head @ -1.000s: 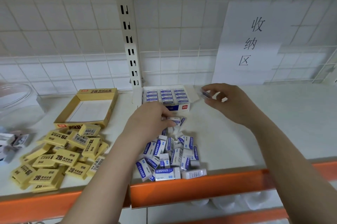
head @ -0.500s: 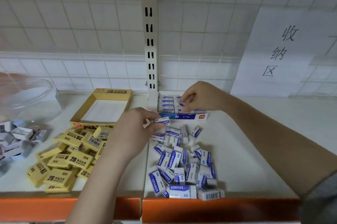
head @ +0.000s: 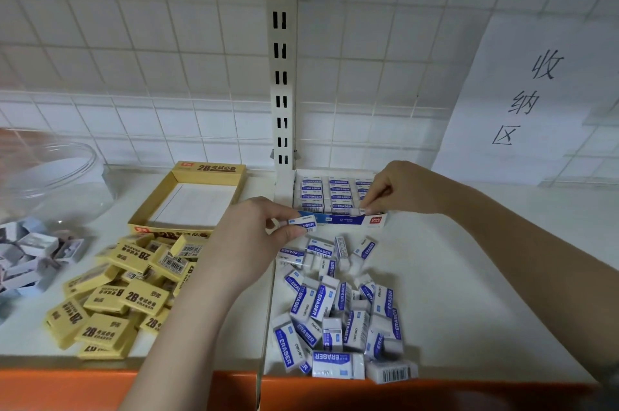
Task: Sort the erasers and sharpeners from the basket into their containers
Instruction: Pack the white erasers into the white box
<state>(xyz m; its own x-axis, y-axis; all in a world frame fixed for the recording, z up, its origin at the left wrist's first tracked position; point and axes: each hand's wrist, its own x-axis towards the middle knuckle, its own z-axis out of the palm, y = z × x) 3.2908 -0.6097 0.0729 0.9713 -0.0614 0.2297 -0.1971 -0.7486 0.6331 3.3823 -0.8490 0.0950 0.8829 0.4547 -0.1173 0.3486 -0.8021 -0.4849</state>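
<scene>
A white and blue eraser box (head: 345,219) stands at the back of the shelf, with rows of blue-and-white erasers inside. My right hand (head: 398,189) reaches into its front right corner and pinches a small eraser (head: 363,210) there. My left hand (head: 254,236) pinches another blue-and-white eraser (head: 303,224) just in front of the box. A loose pile of blue-and-white erasers (head: 338,310) lies on the shelf below both hands.
An empty yellow 2B eraser box (head: 187,203) sits to the left, with a heap of yellow erasers (head: 120,296) before it. A clear bowl (head: 50,176) and grey sharpeners (head: 26,253) lie far left. The orange shelf edge (head: 368,394) runs along the front. A paper sign (head: 522,99) hangs on the wall.
My right hand came down from the right into the white box with its eraser. My left hand lifted one eraser from the pile toward the box. The camera shifted closer and leftward.
</scene>
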